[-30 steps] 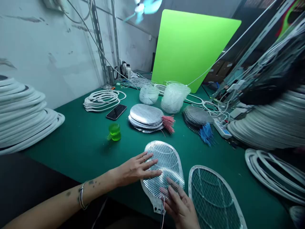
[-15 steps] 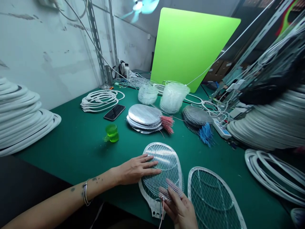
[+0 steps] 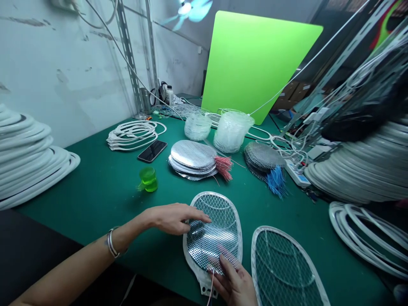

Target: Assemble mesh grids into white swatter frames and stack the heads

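A white mosquito-racket frame point(image 3: 239, 225) with a net inside lies on the green table in front of me. On it rests a shiny oval metal mesh sheet point(image 3: 213, 242), with a pink wire point(image 3: 211, 285) hanging from its lower end. My right hand point(image 3: 236, 280) pinches the sheet's lower right edge between thumb and fingers. Over the left side of the frame is my left hand point(image 3: 175, 219), its index finger stretched out above the mesh and the other fingers partly hidden. Right of these lies a second racket frame point(image 3: 270, 229) with its net.
Beyond my hands sit stacked metal mesh sheets with red wires point(image 3: 193, 155) and darker mesh sheets with blue wires point(image 3: 263, 157). A green cup point(image 3: 148, 179), a phone point(image 3: 152, 151) and white frame stacks point(image 3: 28, 165) stand left. A power strip point(image 3: 297, 173) lies right.
The metal mesh sheet has shifted down and left within the frame, together with my right hand. My left hand has lifted from lying flat and drawn back slightly left, index finger extended.
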Tool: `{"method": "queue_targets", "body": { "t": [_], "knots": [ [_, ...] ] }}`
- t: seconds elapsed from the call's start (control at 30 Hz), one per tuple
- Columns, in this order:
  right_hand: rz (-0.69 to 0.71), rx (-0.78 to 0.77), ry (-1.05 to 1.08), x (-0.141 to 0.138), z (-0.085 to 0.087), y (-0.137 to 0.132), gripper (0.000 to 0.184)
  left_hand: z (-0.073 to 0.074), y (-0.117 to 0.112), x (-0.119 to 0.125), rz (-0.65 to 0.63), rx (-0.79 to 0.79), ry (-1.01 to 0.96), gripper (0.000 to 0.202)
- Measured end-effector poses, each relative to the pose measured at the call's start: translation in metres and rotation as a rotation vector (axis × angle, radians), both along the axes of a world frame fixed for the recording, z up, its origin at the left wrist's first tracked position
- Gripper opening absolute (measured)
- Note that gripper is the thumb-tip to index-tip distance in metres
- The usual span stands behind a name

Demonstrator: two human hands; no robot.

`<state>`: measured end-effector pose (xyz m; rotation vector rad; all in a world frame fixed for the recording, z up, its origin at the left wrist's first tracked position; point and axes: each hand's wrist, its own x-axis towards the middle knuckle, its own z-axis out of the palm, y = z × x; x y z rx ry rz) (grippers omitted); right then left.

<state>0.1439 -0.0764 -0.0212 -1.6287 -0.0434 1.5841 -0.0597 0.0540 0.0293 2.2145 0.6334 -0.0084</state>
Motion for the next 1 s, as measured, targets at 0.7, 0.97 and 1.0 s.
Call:
{"method": "queue_targets", "body": {
  "t": [0.7,0.97,1.0],
  "knots": [
    [0.076,0.137,0.009,0.002,0.003,-0.005,0.077,-0.077,-0.009,0.088,0.388,0.438,0.155,0.078],
    [0.186,0.13,0.107,0.016,0.015,-0.023,0.061,-0.084,-0.013,0.088,0.401,0.58,0.152,0.076],
    [0.216,0.114,0.095,0.02,0.017,-0.028,0.065,-0.084,-0.014,0.088,0.408,0.601,0.157,0.075]
  ]
}}
